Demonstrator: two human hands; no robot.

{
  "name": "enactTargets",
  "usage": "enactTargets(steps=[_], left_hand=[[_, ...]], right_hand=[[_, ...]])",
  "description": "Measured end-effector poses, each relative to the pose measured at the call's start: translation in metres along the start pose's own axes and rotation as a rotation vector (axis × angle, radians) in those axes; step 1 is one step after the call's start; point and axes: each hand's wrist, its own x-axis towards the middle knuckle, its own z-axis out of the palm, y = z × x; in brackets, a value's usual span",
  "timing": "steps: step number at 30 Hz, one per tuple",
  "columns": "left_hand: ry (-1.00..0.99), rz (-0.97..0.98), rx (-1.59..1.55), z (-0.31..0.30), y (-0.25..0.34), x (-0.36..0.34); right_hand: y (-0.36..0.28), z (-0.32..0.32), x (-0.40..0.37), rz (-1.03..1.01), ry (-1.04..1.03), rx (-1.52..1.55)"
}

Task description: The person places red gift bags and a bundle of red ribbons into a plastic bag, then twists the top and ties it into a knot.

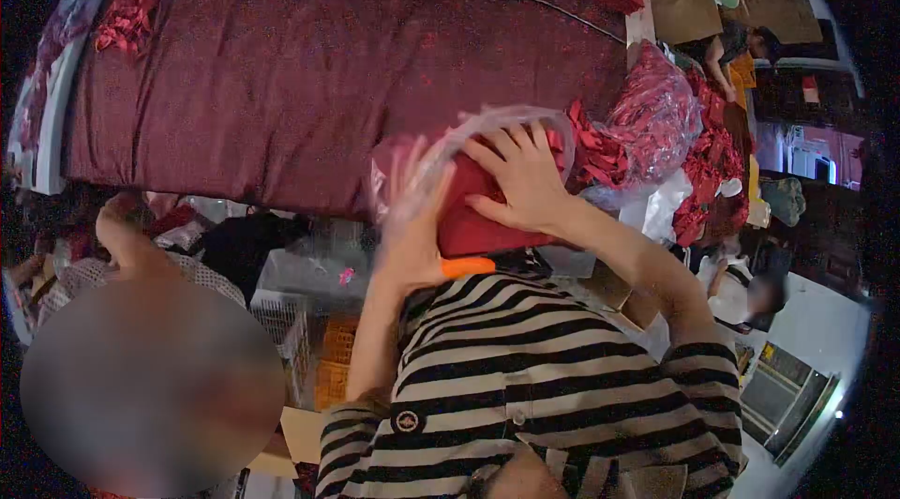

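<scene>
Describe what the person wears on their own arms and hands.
Both arms wear loose sleeves with black and cream stripes: the left sleeve and right sleeve end near the elbow, leaving the forearms bare. The left hand, blurred, and right hand wear no gloves; no watch or ring shows.

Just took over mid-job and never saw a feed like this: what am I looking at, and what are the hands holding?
No machine here: this is one rounded wide-angle picture from a camera worn on a person's head, looking down past their own striped sleeves. The right hand lies spread on a flat red pack that sits partly inside a clear plastic bag. The left hand, blurred by motion, is at the bag's side; its grip is unclear. Beyond lies a wide surface covered in dark red cloth, with heaps of red paper pieces in clear wrapping to the right. A small orange object shows below the pack. Other people work nearby.
</scene>
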Motion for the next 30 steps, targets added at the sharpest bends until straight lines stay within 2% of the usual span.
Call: enactTargets(steps=[1, 3, 4, 8, 9, 11, 12, 13, 15, 18, 19, 21, 25, 27, 29, 30], left_hand=[[-0.195, -0.068, 0.010, -0.005, 0.008, -0.010], [-0.134, -0.093, -0.011, 0.000, 0.009, -0.022], [-0.071, -0.106, -0.030, 0.003, 0.010, -0.025], [-0.144, -0.093, 0.056, -0.002, 0.013, -0.032], [-0.168, -0.232, -0.039, -0.005, 0.019, -0.035], [-0.170, -0.244, -0.077, -0.004, 0.018, -0.030], [-0.221, -0.415, -0.128, -0.009, 0.023, -0.027], [-0.222, -0.418, -0.129, -0.008, 0.022, -0.029], [-0.165, -0.151, 0.110, -0.004, 0.017, -0.034], [-0.199, -0.072, 0.148, -0.008, 0.005, -0.041], [-0.195, -0.078, 0.149, -0.007, 0.002, -0.046], [-0.248, -0.209, 0.035, -0.005, -0.003, -0.057], [-0.198, -0.178, 0.110, 0.002, 0.001, -0.059], [0.054, -0.345, -0.021, 0.010, 0.008, -0.059], [0.004, -0.380, -0.082, 0.017, 0.015, -0.060], [-0.049, -0.417, -0.137, 0.020, 0.018, -0.061]], right_hand=[[-0.002, 0.000, 0.002, -0.002, -0.004, 0.005], [-0.004, 0.000, 0.006, -0.046, 0.090, 0.074], [-0.003, 0.002, 0.004, -0.045, 0.057, 0.017], [0.005, 0.012, 0.004, -0.021, 0.095, 0.158], [0.006, 0.013, 0.003, -0.020, 0.101, 0.138], [0.004, 0.009, 0.005, -0.005, 0.067, 0.115], [0.001, 0.008, 0.005, -0.004, 0.063, 0.117], [0.002, 0.010, 0.005, 0.006, 0.066, 0.106], [0.007, 0.011, 0.007, 0.011, 0.068, 0.092], [0.009, 0.008, 0.010, -0.011, 0.010, 0.074], [0.006, 0.003, 0.013, 0.007, -0.038, 0.082], [0.003, -0.002, 0.016, 0.020, -0.085, 0.090], [0.005, 0.003, 0.015, -0.003, -0.026, 0.146], [0.005, 0.004, 0.009, 0.004, -0.013, 0.122], [0.004, 0.003, -0.001, 0.147, -0.074, 0.197], [0.005, 0.006, -0.007, 0.144, -0.077, 0.194]])
